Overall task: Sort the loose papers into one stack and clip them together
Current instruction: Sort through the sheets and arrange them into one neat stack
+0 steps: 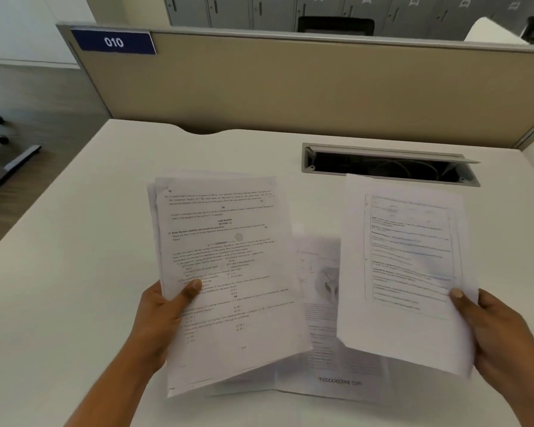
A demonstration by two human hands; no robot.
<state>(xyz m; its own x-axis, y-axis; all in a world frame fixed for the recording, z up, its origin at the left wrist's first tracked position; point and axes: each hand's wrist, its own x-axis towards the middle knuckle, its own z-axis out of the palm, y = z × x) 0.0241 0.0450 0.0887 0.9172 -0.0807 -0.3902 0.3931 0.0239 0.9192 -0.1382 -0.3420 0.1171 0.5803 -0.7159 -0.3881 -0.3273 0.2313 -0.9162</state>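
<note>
I see the left hand (161, 315) pinching a stack (225, 272) at its left edge, thumb on top, fingers beneath. The right hand (494, 328) grips a sheet (404, 272) by its right edge, thumb on the print. Between the thumbs, a page (324, 349) lies on the desk (74, 272).

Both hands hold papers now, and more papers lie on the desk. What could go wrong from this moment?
1. The left hand pinches its fanned bundle at one edge only, so sheets may slip out.
2. The pages on the desk lie partly hidden under both bundles and could be forgotten.
3. The open cable slot lies just beyond the right hand's sheets; a dropped page might slide in.
</note>
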